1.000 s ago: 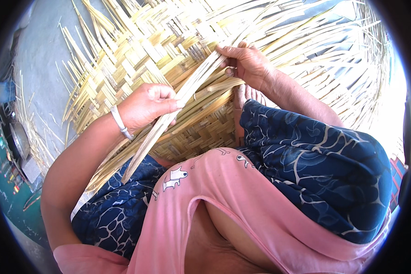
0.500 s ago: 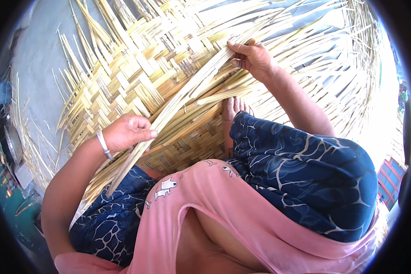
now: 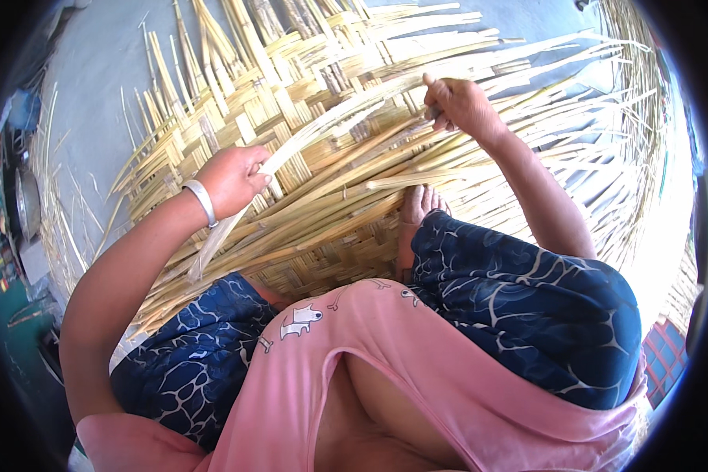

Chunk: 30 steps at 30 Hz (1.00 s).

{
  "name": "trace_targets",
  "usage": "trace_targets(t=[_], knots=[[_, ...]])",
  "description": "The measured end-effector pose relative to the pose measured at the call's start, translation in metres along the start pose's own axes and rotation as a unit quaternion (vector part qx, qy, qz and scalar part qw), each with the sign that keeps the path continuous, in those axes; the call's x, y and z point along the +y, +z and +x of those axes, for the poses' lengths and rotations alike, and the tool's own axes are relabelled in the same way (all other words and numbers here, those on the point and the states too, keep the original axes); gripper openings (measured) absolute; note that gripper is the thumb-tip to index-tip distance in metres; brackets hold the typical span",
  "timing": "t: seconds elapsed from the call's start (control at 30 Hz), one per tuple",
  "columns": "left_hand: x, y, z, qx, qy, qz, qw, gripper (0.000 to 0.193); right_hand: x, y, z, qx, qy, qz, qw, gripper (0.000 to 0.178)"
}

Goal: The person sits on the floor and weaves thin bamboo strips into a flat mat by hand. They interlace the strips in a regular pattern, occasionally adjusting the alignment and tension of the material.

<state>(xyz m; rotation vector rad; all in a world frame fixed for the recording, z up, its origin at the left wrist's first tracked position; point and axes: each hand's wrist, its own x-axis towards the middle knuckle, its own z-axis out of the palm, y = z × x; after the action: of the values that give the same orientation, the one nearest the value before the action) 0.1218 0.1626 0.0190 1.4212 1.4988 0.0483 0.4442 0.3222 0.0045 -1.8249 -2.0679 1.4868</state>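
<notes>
A woven reed mat (image 3: 253, 108) with a broad criss-cross weave spreads in front of me, loose ends fanning out along its edges. Across it runs a pale, flat bundle of reed strips (image 3: 322, 124), slightly bowed. My left hand (image 3: 232, 179), with a light bangle at the wrist, is closed around the bundle's nearer part, and a short tail hangs below the fist. At the farther part my right hand (image 3: 466, 106) is closed on the strips, thumb extended along them. Between the mat's weave and my legs lie several unwoven reeds (image 3: 315, 203).
My bare foot (image 3: 421, 204) rests at the mat's near edge, beside a darker finished weave (image 3: 330, 256). Long reeds (image 3: 629, 59) lie at the far right. Grey floor (image 3: 106, 126) shows at the left, with household items (image 3: 23, 200) along the left rim.
Both hands have moved up and away from my body with the reed strips, the left one most. The strips now bow more and lie farther over the mat. The view has shifted slightly.
</notes>
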Motion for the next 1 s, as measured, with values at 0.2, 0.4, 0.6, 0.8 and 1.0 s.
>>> trace_targets(t=[0.2,0.4,0.6,0.8,1.0], knots=[[0.021,-0.004,-0.007,0.076,0.059,0.15,0.984,0.016,-0.031,0.011,-0.007,0.069,-0.45,-0.277,0.846,0.026],[0.018,-0.013,-0.01,0.168,0.077,0.227,0.956,0.013,-0.046,0.009,0.013,-0.013,-0.42,-0.354,0.835,0.02],[-0.014,-0.039,-0.009,0.171,-0.011,0.3,0.938,0.019,-0.049,-0.006,0.018,-0.001,-0.424,-0.383,0.821,0.018],[-0.044,-0.064,-0.004,0.216,-0.092,0.286,0.929,0.023,-0.068,-0.02,0.034,-0.004,-0.412,-0.416,0.81,0.016],[-0.065,-0.094,-0.012,0.252,-0.124,0.253,0.926,0.023,-0.108,-0.035,0.049,0.017,-0.403,-0.428,0.809,0.015]])
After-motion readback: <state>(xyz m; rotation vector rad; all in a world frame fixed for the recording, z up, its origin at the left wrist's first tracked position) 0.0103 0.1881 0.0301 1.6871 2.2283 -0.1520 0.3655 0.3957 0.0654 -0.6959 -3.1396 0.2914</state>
